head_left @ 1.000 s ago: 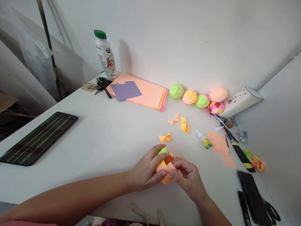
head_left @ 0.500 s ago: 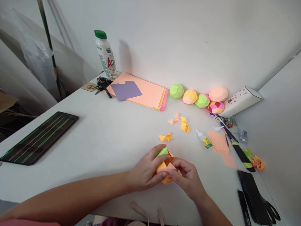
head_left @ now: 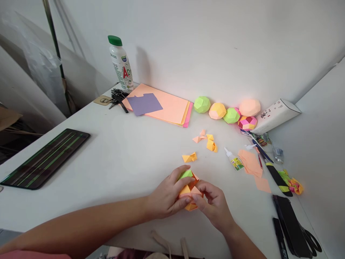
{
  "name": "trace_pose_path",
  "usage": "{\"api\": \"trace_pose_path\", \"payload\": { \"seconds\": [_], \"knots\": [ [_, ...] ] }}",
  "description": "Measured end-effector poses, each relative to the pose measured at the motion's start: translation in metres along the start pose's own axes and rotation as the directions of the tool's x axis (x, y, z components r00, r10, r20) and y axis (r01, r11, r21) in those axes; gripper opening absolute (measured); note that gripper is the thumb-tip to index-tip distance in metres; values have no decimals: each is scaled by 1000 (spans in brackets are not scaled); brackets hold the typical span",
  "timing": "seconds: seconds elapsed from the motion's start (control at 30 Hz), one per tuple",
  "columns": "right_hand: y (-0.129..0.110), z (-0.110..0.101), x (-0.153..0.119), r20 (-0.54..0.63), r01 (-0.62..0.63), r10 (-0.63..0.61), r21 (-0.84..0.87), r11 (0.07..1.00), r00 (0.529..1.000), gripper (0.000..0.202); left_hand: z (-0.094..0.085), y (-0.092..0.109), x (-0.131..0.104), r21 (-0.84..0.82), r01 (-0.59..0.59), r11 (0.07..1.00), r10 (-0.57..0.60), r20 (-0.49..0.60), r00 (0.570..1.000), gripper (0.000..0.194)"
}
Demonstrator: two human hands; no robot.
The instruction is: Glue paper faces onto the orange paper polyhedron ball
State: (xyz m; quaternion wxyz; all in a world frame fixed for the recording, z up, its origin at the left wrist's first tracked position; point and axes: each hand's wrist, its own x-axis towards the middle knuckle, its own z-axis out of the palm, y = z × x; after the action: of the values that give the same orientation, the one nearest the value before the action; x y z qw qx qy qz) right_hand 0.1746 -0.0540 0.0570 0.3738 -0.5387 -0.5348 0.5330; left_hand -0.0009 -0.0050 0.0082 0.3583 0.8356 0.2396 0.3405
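Note:
A partly open folded-paper ball (head_left: 185,190) in orange, peach and green is between my hands near the table's front edge. My left hand (head_left: 169,192) wraps its left side, with fingers over the top and thumb along the lower front. From the right, my right hand (head_left: 214,203) pinches the ball's edge; the thumb presses a peach flap and some fingertips are hidden behind or inside the opening. Just beyond lies an orange folded-paper piece (head_left: 190,157). Farther back are more orange pieces (head_left: 211,144) and small peach pieces (head_left: 201,136).
Finished paper balls (head_left: 202,104) line the wall beside a white carton (head_left: 279,113). To the right lie a glue bottle (head_left: 234,160), peach paper slips (head_left: 250,163), a cutter knife (head_left: 279,180) and scissors (head_left: 309,239). Left are a tablet (head_left: 44,158), keys (head_left: 118,97), paper sheets (head_left: 169,108) and a bottle (head_left: 121,64).

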Motion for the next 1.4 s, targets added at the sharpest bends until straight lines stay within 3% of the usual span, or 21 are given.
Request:
{"api": "trace_pose_path", "payload": {
  "seconds": [0.23,0.47,0.67,0.9,1.17,1.4],
  "knots": [
    [0,0,1,-7,15,-15,-18,1000,1000,25,0,0,0,-8,-4,1000,4,-1,1000,44],
    [-3,-3,1,47,-46,43,60,997,998,23,3,-7,-1,-16,-54,998,54,-5,999,56],
    [-6,-3,2,79,-10,7,40,999,997,27,5,-9,-1,-9,-68,998,68,3,998,62],
    [1,0,2,49,-40,36,79,996,998,29,10,-13,-2,-9,-114,993,113,-22,993,79],
    [2,-3,6,-7,-91,96,259,961,995,27,10,-9,-3,-66,-3,998,3,14,1000,109],
    [6,-4,4,-3,-90,95,293,952,995,24,8,-5,1,-137,66,988,-64,16,998,98]
  ]
}}
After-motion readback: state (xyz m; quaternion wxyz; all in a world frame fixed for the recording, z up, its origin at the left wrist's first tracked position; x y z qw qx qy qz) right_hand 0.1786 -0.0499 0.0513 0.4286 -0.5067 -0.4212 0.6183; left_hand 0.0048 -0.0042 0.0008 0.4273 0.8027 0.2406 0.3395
